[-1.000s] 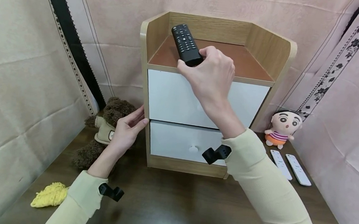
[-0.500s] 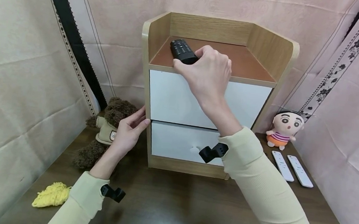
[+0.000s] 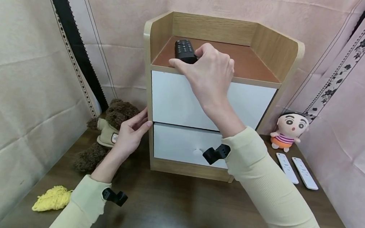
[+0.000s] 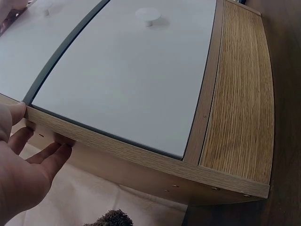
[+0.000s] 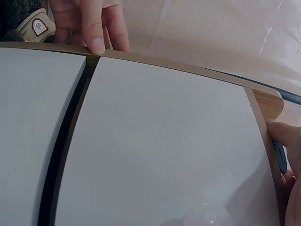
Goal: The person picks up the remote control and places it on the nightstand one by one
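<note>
Brown tabletop under the cabinet; pale cloth on three sides

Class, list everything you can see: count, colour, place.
cabinet: one, wood-toned, standing on the table
table: one, dark brown, under the cabinet
drawer fronts: two, white, stacked in the cabinet
knobs: two, white, one per front
black remote: one, black, at top shelf
plush bear: one, brown, left of cabinet
yellow bundle: one, yellow, table's near left
doll: one, multicoloured, right of cabinet
white remotes: two, white, before the doll
cloth panels: several, pale, around
wrist devices: two, black, at wrists
sleeves: two, pale yellow, one left, one right
left hand: one, at cabinet's left edge
right hand: one, holding the black remote
</note>
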Tool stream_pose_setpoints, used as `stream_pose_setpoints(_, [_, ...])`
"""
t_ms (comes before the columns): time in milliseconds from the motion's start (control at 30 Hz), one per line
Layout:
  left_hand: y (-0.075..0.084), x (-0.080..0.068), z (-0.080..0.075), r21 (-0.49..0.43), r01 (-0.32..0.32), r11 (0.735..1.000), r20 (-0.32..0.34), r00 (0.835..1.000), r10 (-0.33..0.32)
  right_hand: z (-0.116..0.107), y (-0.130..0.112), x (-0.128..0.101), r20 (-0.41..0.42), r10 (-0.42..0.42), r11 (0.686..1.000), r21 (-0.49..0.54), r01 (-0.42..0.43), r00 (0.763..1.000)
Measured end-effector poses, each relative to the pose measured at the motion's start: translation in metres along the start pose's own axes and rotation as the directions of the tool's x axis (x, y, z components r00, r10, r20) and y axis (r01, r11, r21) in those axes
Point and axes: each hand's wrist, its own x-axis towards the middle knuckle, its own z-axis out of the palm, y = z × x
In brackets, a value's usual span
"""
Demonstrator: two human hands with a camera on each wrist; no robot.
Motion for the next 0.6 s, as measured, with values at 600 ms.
stream_pose_setpoints(600, [-0.003,0.000,-0.003,0.001,-0.008,1.000,0.012,1.000,0.008,-0.013,0.006,-0.007,0.002,-0.046,0.994,0.102,0.045,0.999])
